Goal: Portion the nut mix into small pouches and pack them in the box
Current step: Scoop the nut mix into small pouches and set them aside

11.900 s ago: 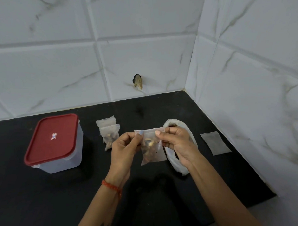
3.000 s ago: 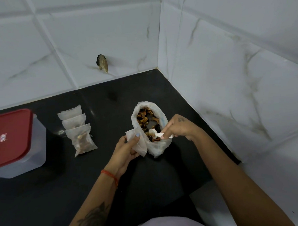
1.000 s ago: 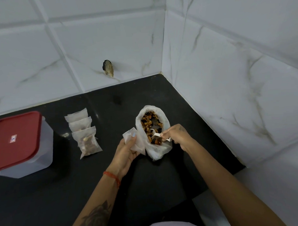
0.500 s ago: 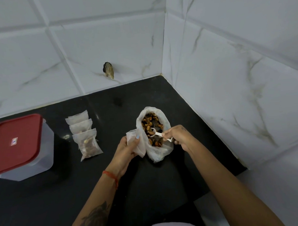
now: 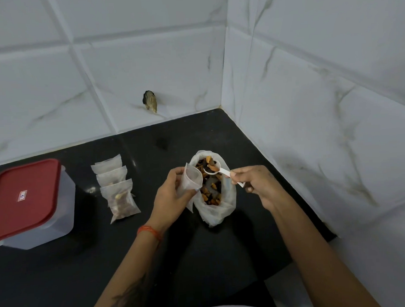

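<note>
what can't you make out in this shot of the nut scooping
Head view only:
- box: left side cut off by the frame edge; red lid hides its inside.
- label on lid: too small to read.
- two rear filled pouches: overlapped by the front pouch.
- spoon handle: partly inside the right hand.

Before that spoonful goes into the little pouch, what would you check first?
1. Small white plastic spoon loaded with nuts: ok.
2. Right hand grips the spoon handle: ok.
3. Small translucent pouch mouth held open by the left hand: ok.
4. Spoon bowl over the pouch mouth: not ok, it sits beside it, above the open white plastic bag of nut mix.
5. Three filled pouches lie apart from the pour: ok.
6. Red-lidded clear plastic box open for packing: not ok, lid on.
</note>
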Demonstrator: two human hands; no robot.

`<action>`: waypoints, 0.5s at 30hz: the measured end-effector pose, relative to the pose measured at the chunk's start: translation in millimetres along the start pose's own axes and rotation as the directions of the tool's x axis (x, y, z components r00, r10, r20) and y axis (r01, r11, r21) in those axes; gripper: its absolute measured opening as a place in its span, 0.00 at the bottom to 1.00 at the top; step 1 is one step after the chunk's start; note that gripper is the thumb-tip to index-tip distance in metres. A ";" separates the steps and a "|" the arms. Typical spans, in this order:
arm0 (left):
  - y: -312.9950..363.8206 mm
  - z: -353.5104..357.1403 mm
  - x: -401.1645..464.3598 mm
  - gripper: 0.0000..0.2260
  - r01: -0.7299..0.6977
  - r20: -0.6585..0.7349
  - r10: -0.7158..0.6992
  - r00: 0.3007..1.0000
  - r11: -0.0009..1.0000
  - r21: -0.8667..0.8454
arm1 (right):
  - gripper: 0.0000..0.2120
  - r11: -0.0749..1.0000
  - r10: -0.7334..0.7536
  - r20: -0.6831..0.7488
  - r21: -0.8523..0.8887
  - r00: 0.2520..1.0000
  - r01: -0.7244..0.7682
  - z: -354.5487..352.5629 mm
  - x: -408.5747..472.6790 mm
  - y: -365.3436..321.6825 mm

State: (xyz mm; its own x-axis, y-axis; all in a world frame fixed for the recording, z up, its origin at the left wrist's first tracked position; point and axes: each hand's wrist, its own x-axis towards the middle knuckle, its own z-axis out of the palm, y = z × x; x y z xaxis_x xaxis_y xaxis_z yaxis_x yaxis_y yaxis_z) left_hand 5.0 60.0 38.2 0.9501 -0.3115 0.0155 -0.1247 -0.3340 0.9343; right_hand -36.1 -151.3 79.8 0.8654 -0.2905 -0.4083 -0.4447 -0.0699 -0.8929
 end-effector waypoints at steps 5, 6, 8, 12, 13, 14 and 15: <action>6.3 2.5 5.2 0.21 -0.016 0.026 0.016 1.000 1.000 -0.026 | 0.05 0.942 -0.263 0.005 -0.215 0.965 0.258 16.3 -20.8 -18.7; 7.2 4.0 5.2 0.21 -0.019 0.034 0.021 0.999 0.999 -0.038 | 0.06 0.863 -0.356 0.005 -0.383 0.934 0.331 21.6 -22.4 -18.4; 8.9 7.7 4.5 0.20 -0.028 0.040 0.030 0.999 0.998 -0.055 | 0.06 0.596 -0.541 0.058 -0.678 0.839 0.431 31.9 -26.0 -16.4; 11.1 13.8 1.1 0.22 -0.032 0.033 0.035 0.999 0.996 -0.080 | 0.08 0.282 -0.670 0.221 -0.807 0.709 0.518 39.4 -31.1 -18.4; 11.0 14.2 0.3 0.22 -0.038 0.033 0.040 0.999 0.996 -0.076 | 0.08 0.274 -0.661 0.248 -0.799 0.709 0.535 37.7 -31.0 -20.5; 11.3 14.1 -0.6 0.22 -0.044 0.032 0.047 0.998 0.996 -0.077 | 0.07 0.271 -0.654 0.261 -0.795 0.710 0.543 35.8 -31.1 -22.4; 11.8 13.9 -1.0 0.22 -0.052 0.031 0.055 0.998 0.995 -0.079 | 0.07 0.273 -0.663 0.258 -0.791 0.703 0.548 34.3 -31.2 -24.2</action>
State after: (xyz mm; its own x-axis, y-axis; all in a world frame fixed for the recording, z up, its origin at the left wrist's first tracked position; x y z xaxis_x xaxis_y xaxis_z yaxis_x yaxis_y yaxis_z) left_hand -1.4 44.0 44.2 0.9324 -0.3572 0.0557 -0.1513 -0.2455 0.9575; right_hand -44.5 -107.9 107.6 0.9627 0.0881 0.2560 0.1698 -0.9329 -0.3176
